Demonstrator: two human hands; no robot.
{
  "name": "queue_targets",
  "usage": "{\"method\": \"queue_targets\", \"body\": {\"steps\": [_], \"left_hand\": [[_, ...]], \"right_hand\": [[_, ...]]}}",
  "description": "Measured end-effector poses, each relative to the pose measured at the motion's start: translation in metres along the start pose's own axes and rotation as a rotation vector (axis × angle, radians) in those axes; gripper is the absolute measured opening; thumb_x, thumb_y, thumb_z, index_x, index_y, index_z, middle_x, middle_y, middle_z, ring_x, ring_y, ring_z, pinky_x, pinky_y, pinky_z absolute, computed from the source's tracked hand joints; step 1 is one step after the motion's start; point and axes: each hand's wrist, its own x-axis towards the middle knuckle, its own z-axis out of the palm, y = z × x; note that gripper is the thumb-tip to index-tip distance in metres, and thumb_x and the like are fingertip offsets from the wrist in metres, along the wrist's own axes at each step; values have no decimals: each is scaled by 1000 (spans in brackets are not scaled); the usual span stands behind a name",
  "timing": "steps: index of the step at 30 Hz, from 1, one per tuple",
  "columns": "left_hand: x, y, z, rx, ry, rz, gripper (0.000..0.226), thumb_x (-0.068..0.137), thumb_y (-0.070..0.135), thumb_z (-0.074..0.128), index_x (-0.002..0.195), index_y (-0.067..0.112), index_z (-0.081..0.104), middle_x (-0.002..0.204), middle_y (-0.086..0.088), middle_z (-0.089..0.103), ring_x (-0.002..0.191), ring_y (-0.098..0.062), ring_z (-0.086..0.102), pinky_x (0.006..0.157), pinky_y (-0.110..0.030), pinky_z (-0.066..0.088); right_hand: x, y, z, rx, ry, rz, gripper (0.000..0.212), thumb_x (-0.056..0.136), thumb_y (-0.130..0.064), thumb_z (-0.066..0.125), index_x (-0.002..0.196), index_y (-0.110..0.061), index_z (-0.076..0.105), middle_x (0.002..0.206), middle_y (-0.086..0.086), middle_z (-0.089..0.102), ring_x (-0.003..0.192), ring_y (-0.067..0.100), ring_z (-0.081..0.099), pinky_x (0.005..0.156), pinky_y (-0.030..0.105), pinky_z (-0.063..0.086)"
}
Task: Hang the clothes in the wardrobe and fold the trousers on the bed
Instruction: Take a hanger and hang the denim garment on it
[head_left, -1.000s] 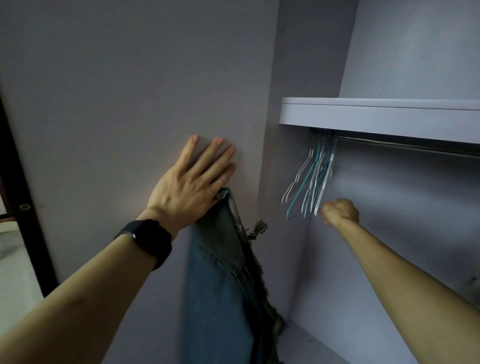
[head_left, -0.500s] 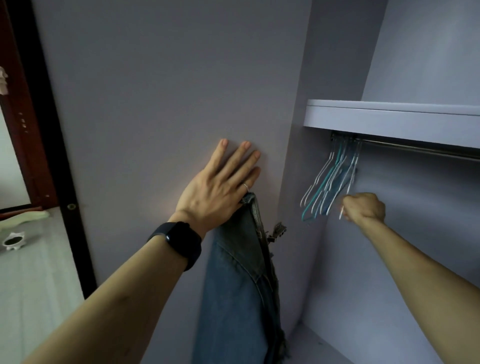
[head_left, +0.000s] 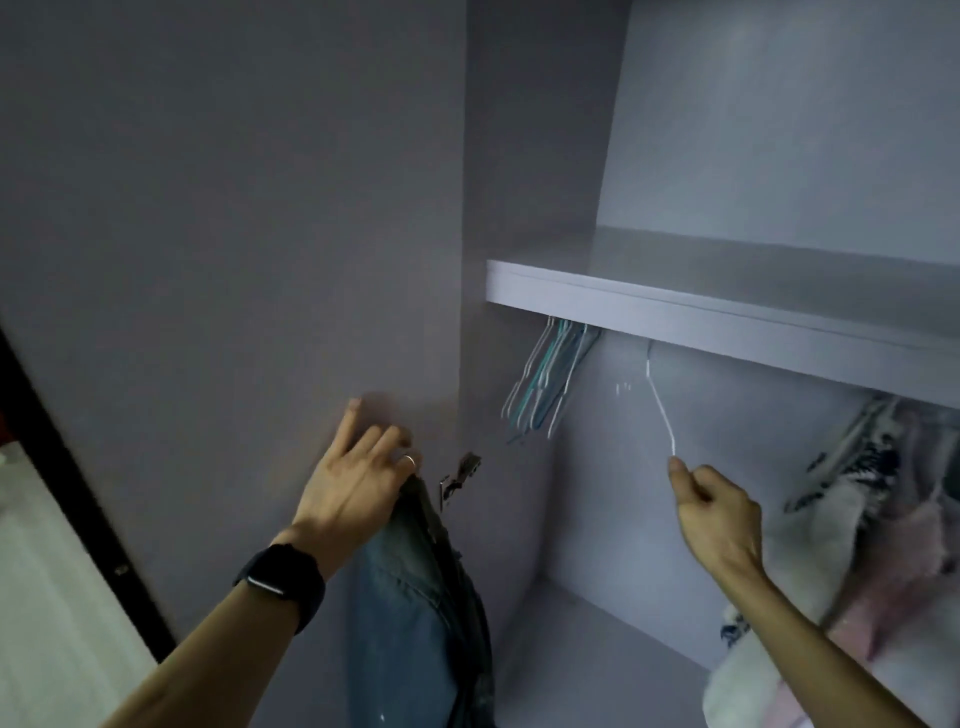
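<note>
right hand (head_left: 714, 512) pinches the lower end of a white hanger (head_left: 658, 402) whose top reaches under the shelf (head_left: 727, 325), apart from the bunched hangers (head_left: 545, 384). left hand (head_left: 358, 483) lies with its fingers on the door (head_left: 234, 260). jeans (head_left: 410, 613) hang from beneath its palm, and i cannot tell how it holds them. pale clothes (head_left: 883, 509) hang at right.

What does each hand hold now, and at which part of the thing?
The right hand pinches the white hanger at its lower end. The left hand holds the jeans by their top edge; the exact grip is hidden.
</note>
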Motion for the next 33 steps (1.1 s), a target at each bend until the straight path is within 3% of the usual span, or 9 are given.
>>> {"method": "queue_targets", "body": {"steps": [4, 9, 12, 19, 22, 25, 28, 30, 33], "left_hand": [[-13, 50, -13, -500, -329, -216, 18, 96, 37, 57, 113, 32, 58, 117, 8, 64, 103, -25, 64, 81, -36, 50], [-25, 129, -27, -888, -288, -278, 15, 97, 38, 55, 110, 40, 48, 87, 2, 70, 81, -30, 65, 70, -35, 50], [-29, 161, -19, -1229, -319, -592, 5, 95, 27, 58, 93, 31, 58, 70, 8, 67, 73, -22, 63, 59, -18, 47], [-140, 249, 58, -1315, -812, -820, 57, 94, 35, 63, 145, 17, 44, 131, -14, 60, 118, -36, 61, 98, -36, 49], [-163, 274, 80, -1435, -878, -1059, 41, 99, 27, 60, 137, 19, 47, 121, -8, 64, 103, -29, 67, 89, -37, 55], [-193, 290, 86, -1590, -760, -1439, 24, 96, -3, 56, 114, 13, 51, 86, -10, 68, 66, -19, 66, 59, -29, 57], [-219, 308, 102, -1522, -773, -1439, 26, 92, -9, 58, 105, 12, 51, 87, -13, 67, 64, -21, 64, 57, -31, 58], [-240, 322, 117, -1467, -807, -1392, 24, 91, -7, 61, 103, 11, 51, 91, -13, 66, 69, -24, 65, 69, -42, 61], [-271, 346, 137, -1352, -861, -1265, 24, 91, 3, 65, 107, 16, 53, 90, -6, 70, 72, -21, 68, 75, -39, 61]], "right_hand": [[-69, 29, -63, 168, -83, 110, 54, 96, -41, 63, 63, -12, 32, 49, -2, 30, 49, 15, 30, 56, 35, 35], [-140, 46, -120, 442, -302, 355, 59, 94, -32, 68, 55, -20, 25, 50, 2, 23, 45, 16, 21, 43, 25, 23], [-157, 53, -136, 528, -347, 398, 58, 96, -26, 66, 54, -24, 27, 49, -1, 22, 43, 12, 21, 44, 23, 20], [-233, 127, -106, 514, -554, 590, 55, 94, -32, 68, 58, -24, 27, 54, 1, 19, 46, 14, 18, 46, 23, 18], [-255, 148, -92, 565, -672, 688, 54, 91, -37, 68, 61, -23, 25, 54, 1, 17, 45, 14, 15, 46, 23, 16], [-290, 167, -92, 494, -745, 706, 52, 96, -34, 64, 63, -20, 27, 55, 2, 19, 46, 14, 17, 49, 26, 16], [-309, 191, -95, 311, -884, 637, 41, 101, -33, 59, 69, -9, 52, 53, 2, 48, 50, 15, 39, 51, 30, 33], [-314, 205, -91, 251, -998, 671, 23, 101, -36, 57, 96, -17, 70, 71, -1, 70, 63, 16, 59, 58, 25, 45], [-324, 226, -73, 318, -1030, 825, 37, 90, -49, 62, 122, -30, 65, 87, -1, 76, 87, 28, 73, 73, 26, 54]]}}
